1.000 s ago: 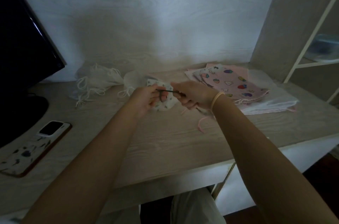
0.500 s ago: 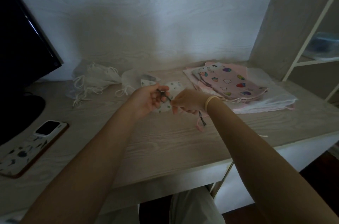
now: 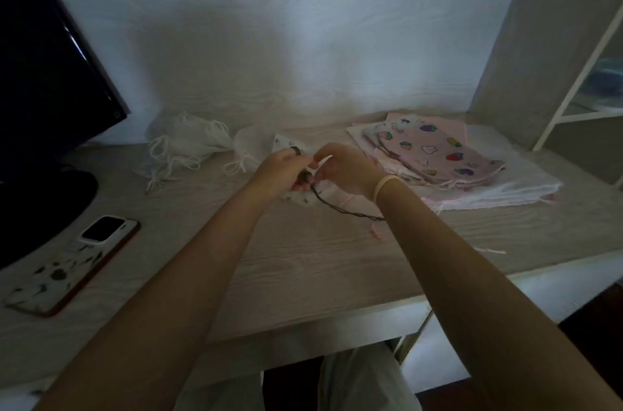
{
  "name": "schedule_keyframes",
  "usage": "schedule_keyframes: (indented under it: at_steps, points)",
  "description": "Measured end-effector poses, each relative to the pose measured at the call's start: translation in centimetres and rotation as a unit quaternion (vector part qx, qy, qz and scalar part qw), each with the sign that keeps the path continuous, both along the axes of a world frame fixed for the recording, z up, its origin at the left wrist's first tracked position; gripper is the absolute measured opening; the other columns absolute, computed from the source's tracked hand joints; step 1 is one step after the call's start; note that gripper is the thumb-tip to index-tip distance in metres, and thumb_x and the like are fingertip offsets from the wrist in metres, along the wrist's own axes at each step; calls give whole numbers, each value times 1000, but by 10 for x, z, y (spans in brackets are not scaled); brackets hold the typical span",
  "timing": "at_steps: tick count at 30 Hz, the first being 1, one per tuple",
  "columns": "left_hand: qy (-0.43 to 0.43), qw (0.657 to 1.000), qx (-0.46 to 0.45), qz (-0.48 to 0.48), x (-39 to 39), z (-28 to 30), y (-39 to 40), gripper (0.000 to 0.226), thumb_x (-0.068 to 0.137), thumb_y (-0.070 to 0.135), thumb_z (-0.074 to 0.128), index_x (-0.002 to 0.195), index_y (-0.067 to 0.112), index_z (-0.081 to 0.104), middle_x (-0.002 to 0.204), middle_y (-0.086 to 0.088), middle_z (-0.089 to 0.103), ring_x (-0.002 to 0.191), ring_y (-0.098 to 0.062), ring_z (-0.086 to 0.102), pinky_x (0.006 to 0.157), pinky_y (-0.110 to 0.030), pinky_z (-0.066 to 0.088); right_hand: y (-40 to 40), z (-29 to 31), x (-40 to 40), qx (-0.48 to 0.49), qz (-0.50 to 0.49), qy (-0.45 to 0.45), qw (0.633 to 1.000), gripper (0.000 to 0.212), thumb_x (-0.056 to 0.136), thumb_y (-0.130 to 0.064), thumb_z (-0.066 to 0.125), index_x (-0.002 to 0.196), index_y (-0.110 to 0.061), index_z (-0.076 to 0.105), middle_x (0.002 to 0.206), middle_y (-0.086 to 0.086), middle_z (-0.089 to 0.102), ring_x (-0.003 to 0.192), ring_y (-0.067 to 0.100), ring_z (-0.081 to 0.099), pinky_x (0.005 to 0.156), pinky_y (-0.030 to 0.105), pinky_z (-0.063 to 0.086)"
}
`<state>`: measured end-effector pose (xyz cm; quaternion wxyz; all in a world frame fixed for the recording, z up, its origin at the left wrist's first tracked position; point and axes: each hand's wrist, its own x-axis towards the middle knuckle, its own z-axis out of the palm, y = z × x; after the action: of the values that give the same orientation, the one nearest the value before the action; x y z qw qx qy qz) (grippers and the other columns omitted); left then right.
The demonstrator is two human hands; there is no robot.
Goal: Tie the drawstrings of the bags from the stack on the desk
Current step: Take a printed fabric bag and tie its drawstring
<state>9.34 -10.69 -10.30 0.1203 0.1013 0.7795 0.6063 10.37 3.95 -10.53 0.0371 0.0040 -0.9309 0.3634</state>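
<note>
Both hands now meet over the small bag [image 3: 305, 196]; left hand [image 3: 281, 169] and right hand [image 3: 344, 168] pinch its dark drawstring [image 3: 340, 210], which trails across the desk [image 3: 303, 269]. Stack [image 3: 438, 157] lies right.

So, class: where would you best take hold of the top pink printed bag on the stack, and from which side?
Pinch the pink printed bag at its gathered drawstring end, nearest the desk's front edge, coming from the front: it lies flat, cords trailing there.
</note>
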Motion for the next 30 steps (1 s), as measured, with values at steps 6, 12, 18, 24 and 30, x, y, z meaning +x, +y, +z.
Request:
schedule_keyframes:
  at_steps: [6,12,18,24,30]
  points:
    - [64,997,12,47,-3,-13,-3,20,91,14,54,78,13,70,70,-8,65,63,-17,60,69,-32,50,-5,-4,4,-104,-38,-23,994,19,81,-5,66,83,-23,61,90,2,71,89,16,66,79,29,54]
    - [83,995,16,50,-4,-15,-4,27,94,14,51,73,18,69,74,0,65,70,-12,60,68,-23,48,-8,-5,12,-136,0,-62,989,14,93,-15,58,95,-6,68,82,7,73,68,8,65,65,14,50]
    - [71,995,44,48,-4,-16,-8,29,94,20,49,75,15,71,76,4,69,70,-6,61,70,-24,46,-10,-12,8,-144,-12,-100,984,25,86,-21,64,100,-1,72,99,14,71,84,20,60,92,36,50]
    - [53,995,56,57,-7,-22,-11,37,103,23,40,75,15,62,76,-1,61,55,-12,61,48,-17,41,-5,-10,3,-454,-79,-94,882,23,86,-14,50,63,-12,52,63,5,55,57,17,53,61,28,40]
    - [22,994,89,57,-8,-26,-12,37,105,22,36,76,9,54,66,-15,56,43,-11,56,44,-15,44,6,5,2,-748,-1,32,663,40,91,-8,50,52,-10,42,59,12,48,63,25,55,72,35,54]
